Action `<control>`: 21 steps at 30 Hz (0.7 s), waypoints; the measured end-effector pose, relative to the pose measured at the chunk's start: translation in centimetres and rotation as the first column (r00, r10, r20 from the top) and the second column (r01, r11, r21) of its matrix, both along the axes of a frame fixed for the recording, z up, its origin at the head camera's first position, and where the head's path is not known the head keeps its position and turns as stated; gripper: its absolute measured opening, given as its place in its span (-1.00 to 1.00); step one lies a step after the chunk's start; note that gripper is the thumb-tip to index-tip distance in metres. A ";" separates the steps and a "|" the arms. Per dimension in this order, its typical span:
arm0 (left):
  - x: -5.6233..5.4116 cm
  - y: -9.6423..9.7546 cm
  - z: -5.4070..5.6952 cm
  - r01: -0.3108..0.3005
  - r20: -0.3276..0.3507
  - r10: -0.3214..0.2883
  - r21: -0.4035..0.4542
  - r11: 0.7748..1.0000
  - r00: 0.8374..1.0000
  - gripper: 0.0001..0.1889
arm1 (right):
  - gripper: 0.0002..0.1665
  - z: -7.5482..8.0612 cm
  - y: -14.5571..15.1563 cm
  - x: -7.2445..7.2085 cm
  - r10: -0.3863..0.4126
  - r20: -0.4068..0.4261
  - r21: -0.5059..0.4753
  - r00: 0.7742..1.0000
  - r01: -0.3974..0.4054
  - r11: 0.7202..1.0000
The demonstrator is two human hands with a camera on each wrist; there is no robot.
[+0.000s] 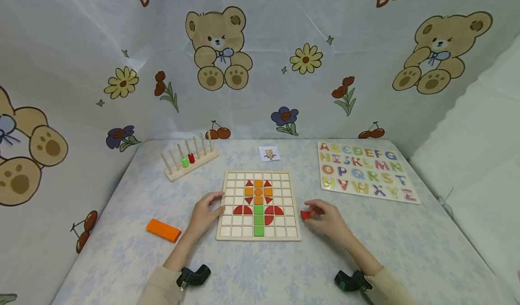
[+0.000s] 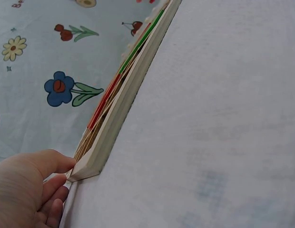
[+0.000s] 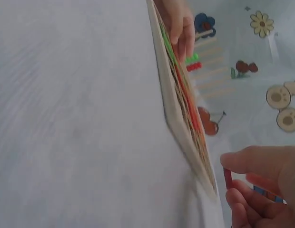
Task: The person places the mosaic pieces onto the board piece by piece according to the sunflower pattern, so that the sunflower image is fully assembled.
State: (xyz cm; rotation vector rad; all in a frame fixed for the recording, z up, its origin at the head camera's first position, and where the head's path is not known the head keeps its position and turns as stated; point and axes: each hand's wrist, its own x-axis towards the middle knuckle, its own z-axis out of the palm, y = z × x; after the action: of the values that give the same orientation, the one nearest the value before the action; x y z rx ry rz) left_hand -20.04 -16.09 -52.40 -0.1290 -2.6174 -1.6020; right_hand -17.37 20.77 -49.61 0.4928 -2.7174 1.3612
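A square wooden grid board (image 1: 237, 177) lies in the middle of the table, with orange, red and green tiles forming a flower-like pattern. My left hand (image 1: 204, 213) rests against the board's left edge, its thumb and fingertips touching the rim. The left wrist view shows that thumb (image 2: 54, 161) at the board's corner. Just off the board's right side, my right hand (image 1: 328, 219) pinches a small red tile (image 1: 305, 215) between thumb and fingers. In the right wrist view the red tile (image 3: 228, 178) appears edge-on; its full shape is partly hidden by the fingers.
Behind the board lies a small picture card (image 1: 270, 154) with a flower pattern. A wooden peg rack (image 1: 192, 165) with green and red rings stands back left. An alphabet board (image 1: 367, 172) lies back right. An orange block (image 1: 164, 230) sits left of the left hand.
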 end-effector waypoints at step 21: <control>0.3 0.5 0.4 0.014 0.015 -0.014 0.009 1.000 1.000 -0.56 | -0.59 -0.1 -13.7 -0.7 0.231 -0.003 0.036 0.973 -0.231 0.972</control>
State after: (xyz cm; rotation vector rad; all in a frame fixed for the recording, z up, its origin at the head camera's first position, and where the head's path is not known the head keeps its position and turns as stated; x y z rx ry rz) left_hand -19.78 -15.55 -51.95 -0.1353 -2.6260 -1.6261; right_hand -18.02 7.05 -49.72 0.8386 -2.7523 1.3570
